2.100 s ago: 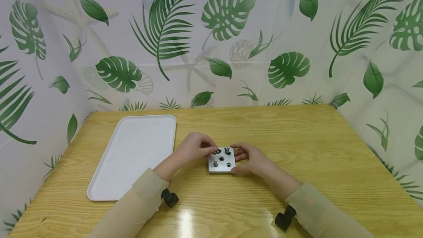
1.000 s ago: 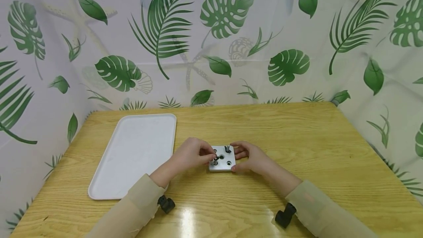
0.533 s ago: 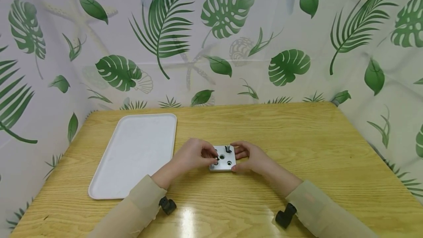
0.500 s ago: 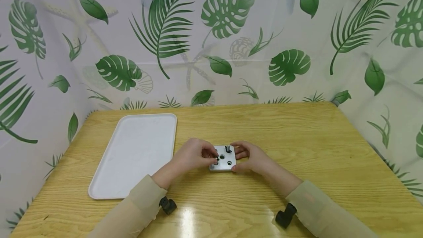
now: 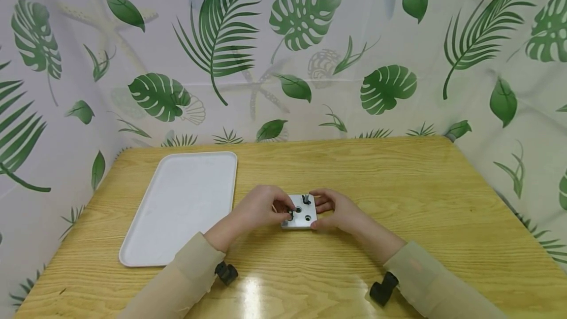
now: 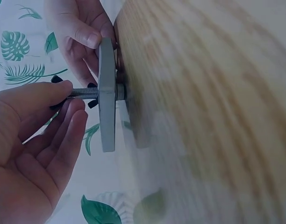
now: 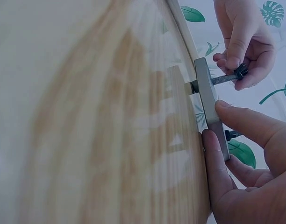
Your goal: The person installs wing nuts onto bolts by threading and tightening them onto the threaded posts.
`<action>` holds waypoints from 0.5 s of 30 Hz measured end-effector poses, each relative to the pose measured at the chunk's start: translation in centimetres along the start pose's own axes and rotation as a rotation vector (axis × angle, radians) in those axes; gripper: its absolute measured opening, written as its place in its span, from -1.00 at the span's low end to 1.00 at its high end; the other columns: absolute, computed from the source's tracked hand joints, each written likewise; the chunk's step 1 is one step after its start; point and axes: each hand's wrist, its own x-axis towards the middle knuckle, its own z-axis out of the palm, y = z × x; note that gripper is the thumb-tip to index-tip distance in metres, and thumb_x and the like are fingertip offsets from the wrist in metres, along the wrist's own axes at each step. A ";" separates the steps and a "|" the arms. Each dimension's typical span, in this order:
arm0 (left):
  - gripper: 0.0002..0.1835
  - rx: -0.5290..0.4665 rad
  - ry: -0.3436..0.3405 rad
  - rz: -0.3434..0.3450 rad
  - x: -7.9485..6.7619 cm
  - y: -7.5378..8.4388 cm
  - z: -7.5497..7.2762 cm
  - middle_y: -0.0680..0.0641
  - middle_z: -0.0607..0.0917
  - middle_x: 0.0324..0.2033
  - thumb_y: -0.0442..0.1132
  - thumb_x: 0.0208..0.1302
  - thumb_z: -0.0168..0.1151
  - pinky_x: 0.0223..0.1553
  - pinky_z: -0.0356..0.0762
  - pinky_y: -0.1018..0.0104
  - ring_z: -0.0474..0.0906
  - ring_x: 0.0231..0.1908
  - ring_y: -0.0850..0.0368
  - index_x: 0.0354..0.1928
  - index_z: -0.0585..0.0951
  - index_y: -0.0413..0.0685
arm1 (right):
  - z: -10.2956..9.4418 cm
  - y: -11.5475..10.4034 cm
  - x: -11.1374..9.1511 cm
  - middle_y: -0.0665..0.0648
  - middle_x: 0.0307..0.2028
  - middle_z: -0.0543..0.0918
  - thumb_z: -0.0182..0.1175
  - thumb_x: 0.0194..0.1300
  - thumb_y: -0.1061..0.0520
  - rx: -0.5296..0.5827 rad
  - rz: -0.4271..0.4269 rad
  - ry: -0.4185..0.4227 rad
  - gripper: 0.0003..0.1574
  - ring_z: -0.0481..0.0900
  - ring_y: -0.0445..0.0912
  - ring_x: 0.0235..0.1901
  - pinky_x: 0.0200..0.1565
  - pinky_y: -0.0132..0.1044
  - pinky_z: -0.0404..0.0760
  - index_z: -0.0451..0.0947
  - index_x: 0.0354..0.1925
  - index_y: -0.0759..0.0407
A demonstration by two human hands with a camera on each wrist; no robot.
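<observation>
A square metal plate (image 5: 299,223) with several holes lies flat just above the table, raised on the bolt ends that show beneath it. My left hand (image 5: 259,206) pinches a black wing nut (image 7: 241,71) at the top of the upright threaded bolt (image 7: 222,79) in the plate's near-left hole. At the far-right corner stands a second bolt (image 5: 306,198), with another black wing nut (image 7: 232,134) low against the plate. My right hand (image 5: 341,211) grips the plate's right edge, thumb at the near corner and fingers along the side. Left fingers partly cover the plate's left side.
A white tray (image 5: 177,210) lies on the wooden table (image 5: 390,176), left of the hands. Behind the table hangs a leaf-patterned cloth (image 5: 336,107). Each sleeve carries a small black camera, one on the left wrist (image 5: 227,273) and one on the right (image 5: 383,288).
My left hand has come from the plate's far-left corner to the near-left bolt, bringing a wing nut onto its top; lately its fingers shift slightly there. The right hand keeps its grip.
</observation>
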 end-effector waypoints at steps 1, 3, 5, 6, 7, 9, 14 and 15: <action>-0.88 0.001 -0.005 0.005 0.0 0.0 0.0 -0.05 0.85 -0.24 -0.37 0.30 0.50 -0.23 0.65 0.51 0.71 -0.28 0.25 -0.14 0.84 -0.13 | 0.0 0.0 0.0 0.38 0.22 0.59 0.60 0.12 0.35 0.000 -0.005 -0.002 0.08 0.64 0.12 0.15 0.25 -0.03 0.60 0.32 0.52 0.35; -0.88 0.003 -0.016 0.012 0.1 0.0 -0.1 -0.05 0.84 -0.25 -0.38 0.30 0.50 -0.23 0.64 0.51 0.70 -0.30 0.27 -0.13 0.83 -0.14 | 0.0 -0.1 -0.1 0.38 0.22 0.59 0.60 0.11 0.36 0.004 -0.007 -0.002 0.08 0.64 0.13 0.15 0.25 -0.01 0.60 0.32 0.51 0.35; -0.87 -0.002 -0.027 0.011 0.1 -0.1 -0.1 -0.05 0.84 -0.25 -0.37 0.31 0.49 -0.23 0.63 0.52 0.68 -0.31 0.30 -0.12 0.83 -0.13 | 0.0 -0.1 -0.2 0.38 0.22 0.59 0.60 0.12 0.36 0.002 -0.006 -0.001 0.07 0.65 0.13 0.15 0.26 0.00 0.60 0.33 0.51 0.35; -0.86 -0.003 -0.030 0.012 0.1 -0.1 -0.1 -0.04 0.84 -0.26 -0.37 0.31 0.49 -0.24 0.63 0.53 0.67 -0.32 0.32 -0.11 0.83 -0.13 | 0.0 -0.1 -0.2 0.38 0.22 0.59 0.60 0.12 0.35 0.000 -0.004 -0.001 0.07 0.65 0.12 0.15 0.27 -0.01 0.59 0.33 0.51 0.35; -0.86 -0.007 -0.033 0.012 0.1 -0.1 -0.1 -0.04 0.84 -0.26 -0.37 0.31 0.49 -0.24 0.63 0.53 0.67 -0.33 0.33 -0.11 0.83 -0.13 | 0.0 -0.2 -0.2 0.37 0.22 0.59 0.60 0.12 0.35 0.001 0.000 0.001 0.07 0.65 0.11 0.15 0.27 -0.01 0.59 0.34 0.51 0.34; -0.86 -0.010 -0.037 0.013 0.1 -0.2 -0.1 -0.04 0.85 -0.25 -0.37 0.32 0.48 -0.24 0.63 0.53 0.67 -0.33 0.34 -0.11 0.83 -0.12 | 0.0 -0.2 -0.1 0.36 0.22 0.60 0.60 0.12 0.34 0.000 0.009 0.005 0.06 0.65 0.10 0.14 0.28 -0.02 0.58 0.35 0.50 0.33; -0.88 -0.015 -0.034 0.016 0.0 -0.4 -0.1 -0.05 0.86 -0.21 -0.36 0.35 0.46 -0.22 0.66 0.50 0.73 -0.29 0.25 -0.11 0.84 -0.12 | 0.0 -0.2 -0.1 0.35 0.22 0.59 0.60 0.12 0.33 -0.004 0.012 0.005 0.05 0.64 0.10 0.14 0.28 -0.02 0.57 0.35 0.50 0.32; -0.88 -0.013 -0.034 0.015 0.0 -0.4 -0.2 -0.06 0.86 -0.20 -0.36 0.36 0.46 -0.21 0.66 0.49 0.73 -0.28 0.24 -0.10 0.84 -0.12 | 0.0 -0.2 -0.1 0.36 0.22 0.59 0.60 0.12 0.33 -0.005 0.010 0.003 0.06 0.64 0.10 0.14 0.29 -0.01 0.57 0.35 0.51 0.32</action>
